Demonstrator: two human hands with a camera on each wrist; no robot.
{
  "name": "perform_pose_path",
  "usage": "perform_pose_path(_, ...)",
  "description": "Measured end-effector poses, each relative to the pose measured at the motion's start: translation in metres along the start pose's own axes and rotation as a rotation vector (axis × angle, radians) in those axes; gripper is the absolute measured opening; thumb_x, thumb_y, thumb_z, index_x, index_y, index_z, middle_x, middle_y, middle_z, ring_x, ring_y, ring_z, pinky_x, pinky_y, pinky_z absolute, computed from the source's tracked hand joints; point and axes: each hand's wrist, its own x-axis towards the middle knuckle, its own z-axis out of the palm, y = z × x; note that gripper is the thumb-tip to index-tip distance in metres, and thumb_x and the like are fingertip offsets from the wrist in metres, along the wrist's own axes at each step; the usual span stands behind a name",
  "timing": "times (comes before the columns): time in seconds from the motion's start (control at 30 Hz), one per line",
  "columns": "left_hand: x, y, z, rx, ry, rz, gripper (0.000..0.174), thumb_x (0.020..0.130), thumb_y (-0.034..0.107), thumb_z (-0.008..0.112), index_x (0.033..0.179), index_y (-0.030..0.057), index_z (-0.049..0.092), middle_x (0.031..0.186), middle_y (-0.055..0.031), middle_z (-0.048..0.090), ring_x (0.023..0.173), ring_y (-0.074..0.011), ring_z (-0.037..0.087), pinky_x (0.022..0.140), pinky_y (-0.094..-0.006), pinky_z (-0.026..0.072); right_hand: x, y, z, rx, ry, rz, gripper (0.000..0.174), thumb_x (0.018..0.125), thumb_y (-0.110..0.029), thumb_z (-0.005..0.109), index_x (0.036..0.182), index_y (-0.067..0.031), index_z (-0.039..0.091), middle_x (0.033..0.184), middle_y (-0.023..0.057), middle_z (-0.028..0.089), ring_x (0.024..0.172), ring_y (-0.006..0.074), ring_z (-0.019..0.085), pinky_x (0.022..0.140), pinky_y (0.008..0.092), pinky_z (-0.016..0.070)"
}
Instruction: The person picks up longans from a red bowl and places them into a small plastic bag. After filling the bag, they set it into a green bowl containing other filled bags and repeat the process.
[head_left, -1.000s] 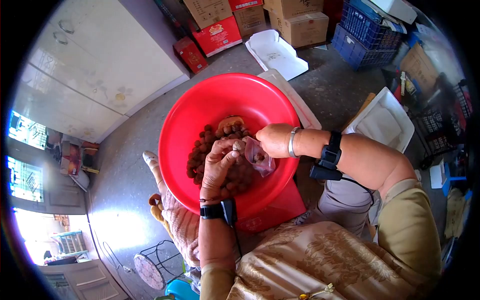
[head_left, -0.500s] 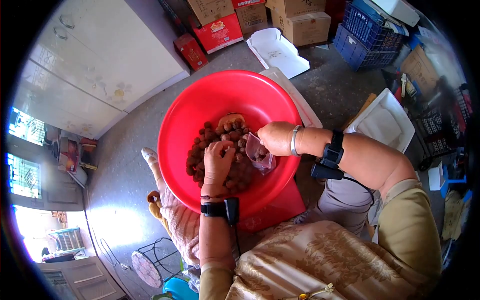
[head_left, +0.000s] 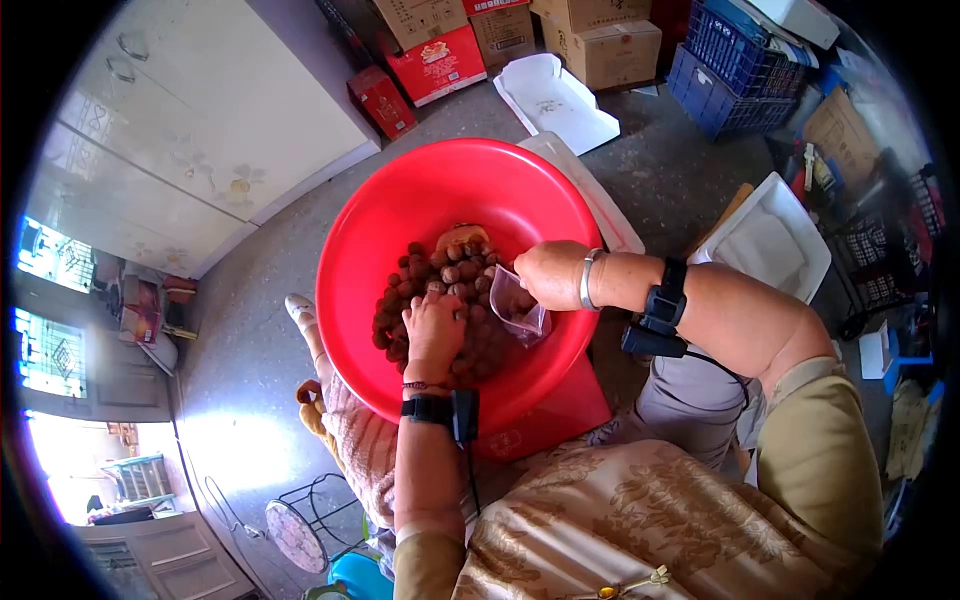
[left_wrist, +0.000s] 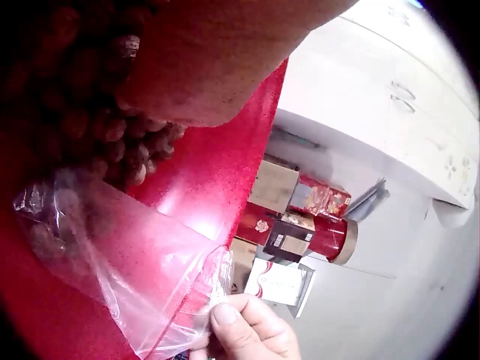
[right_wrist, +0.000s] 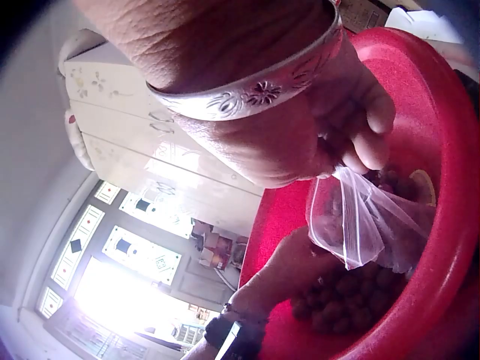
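A pile of brown walnuts lies in a large red basin. My left hand rests over the near left part of the pile, fingers bent down among the walnuts; its fingertips are hidden, so I cannot tell whether it holds one. To its right, my right hand pinches the upper edge of a clear plastic bag between thumb and fingers. The bag hangs inside the basin with its mouth spread, and a few walnuts show through its side.
A tan rounded object is partly buried at the pile's far edge. The basin stands on a red box before my knees. White trays, cardboard boxes and blue crates stand beyond. A white cabinet is at left.
One second ago my left hand held up a walnut beside the bag's mouth. It has since moved left and down onto the pile. My right hand stays in place with the bag.
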Motion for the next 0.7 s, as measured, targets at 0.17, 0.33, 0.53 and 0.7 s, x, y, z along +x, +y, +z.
perform_pose_path(0.17, 0.004, -0.003, -0.006, -0.135, 0.071, -0.05, 0.022, 0.08, 0.021, 0.073, 0.098, 0.0095, 0.073, 0.106, -0.0114, 0.068, 0.099, -0.0341, 0.062, 0.087, -0.0464, 0.0481, 0.0, 0.001, 0.0, 0.031, 0.02, -0.002, 0.016, 0.074, -0.012, 0.062, 0.077, 0.0002, 0.072, 0.077, 0.0228, 0.07, 0.077, 0.0393, 0.07, 0.072, 0.0474, 0.0561)
perform_pose_path(0.33, 0.007, 0.003, -0.005, -1.074, 0.157, -0.088, 0.022, 0.091, 0.019, 0.071, 0.107, 0.0029, 0.071, 0.089, -0.0021, 0.069, 0.075, -0.0136, 0.063, 0.065, -0.0254, 0.0483, 0.002, 0.004, 0.004, -0.074, 0.023, -0.115, 0.017, 0.074, -0.012, 0.062, 0.077, 0.0002, 0.073, 0.078, 0.0229, 0.07, 0.077, 0.0396, 0.07, 0.072, 0.0474, 0.0559)
perform_pose_path(0.53, 0.0, 0.013, -0.025, -1.343, -0.016, -0.181, 0.019, 0.096, 0.017, 0.068, 0.109, 0.0039, 0.069, 0.101, 0.0014, 0.069, 0.083, -0.0088, 0.059, 0.075, -0.0243, 0.0493, -0.001, 0.001, -0.001, 0.015, 0.009, 0.018, 0.017, 0.074, -0.013, 0.063, 0.078, 0.0005, 0.073, 0.078, 0.023, 0.07, 0.077, 0.0397, 0.07, 0.071, 0.0481, 0.0555)
perform_pose_path(0.7, -0.003, 0.021, -0.028, -1.433, -0.013, 0.039, 0.022, 0.095, 0.018, 0.068, 0.111, 0.0027, 0.068, 0.114, -0.0023, 0.064, 0.109, -0.0122, 0.057, 0.099, -0.0294, 0.0431, -0.002, -0.002, -0.004, 0.01, 0.009, 0.014, 0.018, 0.075, -0.012, 0.061, 0.079, 0.0012, 0.073, 0.08, 0.0237, 0.07, 0.079, 0.0399, 0.07, 0.072, 0.0479, 0.0555)
